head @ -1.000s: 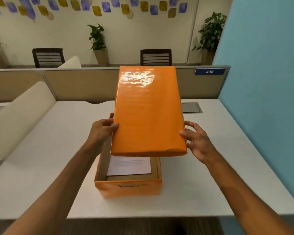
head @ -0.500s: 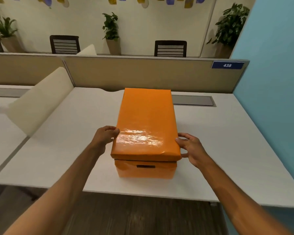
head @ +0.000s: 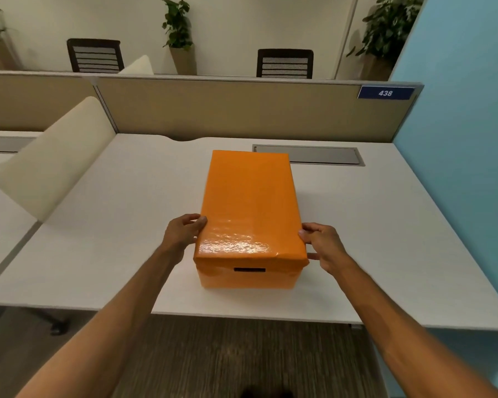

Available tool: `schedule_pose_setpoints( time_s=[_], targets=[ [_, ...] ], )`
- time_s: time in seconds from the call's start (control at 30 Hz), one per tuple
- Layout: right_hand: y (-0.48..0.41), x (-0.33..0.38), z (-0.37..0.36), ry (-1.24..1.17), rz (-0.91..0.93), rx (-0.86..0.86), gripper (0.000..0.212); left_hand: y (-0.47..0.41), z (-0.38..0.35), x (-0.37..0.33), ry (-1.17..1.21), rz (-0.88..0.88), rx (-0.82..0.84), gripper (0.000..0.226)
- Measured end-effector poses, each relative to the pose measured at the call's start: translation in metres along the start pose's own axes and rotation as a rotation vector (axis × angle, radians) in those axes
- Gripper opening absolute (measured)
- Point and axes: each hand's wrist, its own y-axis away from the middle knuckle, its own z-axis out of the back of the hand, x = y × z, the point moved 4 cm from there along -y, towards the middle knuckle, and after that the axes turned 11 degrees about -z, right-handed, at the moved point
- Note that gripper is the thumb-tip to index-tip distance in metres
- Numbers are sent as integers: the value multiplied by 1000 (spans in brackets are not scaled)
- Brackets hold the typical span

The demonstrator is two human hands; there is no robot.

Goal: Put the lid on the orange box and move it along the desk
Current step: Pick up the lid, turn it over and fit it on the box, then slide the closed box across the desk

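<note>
The orange box point(head: 246, 275) sits near the tabletop's point(head: 385, 225) front edge, lid point(head: 249, 205) on; left hand point(head: 183, 234) and right hand point(head: 324, 247) grip only the lid's sides; lifting could pull it off, and its near right corner looks unseated.

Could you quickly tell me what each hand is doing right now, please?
Left hand: shut on the lid, at its left edge.
Right hand: shut on the lid, at its right edge.

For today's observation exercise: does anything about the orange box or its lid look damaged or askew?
The lid sits on the orange box, but its near right corner looks crumpled and dented. Nothing else stands out.
</note>
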Motion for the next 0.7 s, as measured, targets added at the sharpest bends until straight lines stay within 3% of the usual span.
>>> schedule_pose_setpoints(
  time_s=[0.3,0.4,0.53,0.7],
  targets=[
    [-10,-9,-7,34,-32,-33,36,-3,-2,22,32,22,8,44],
    [-17,-4,-6,24,-22,-27,45,-11,-2,26,80,60,14,52],
    [-34,22,-13,132,117,-51,57,-31,-4,17,89,43,16,61],
    [-67,68,-26,459,356,-75,64,-67,-12,-9,-85,-102,37,60]
  ],
)
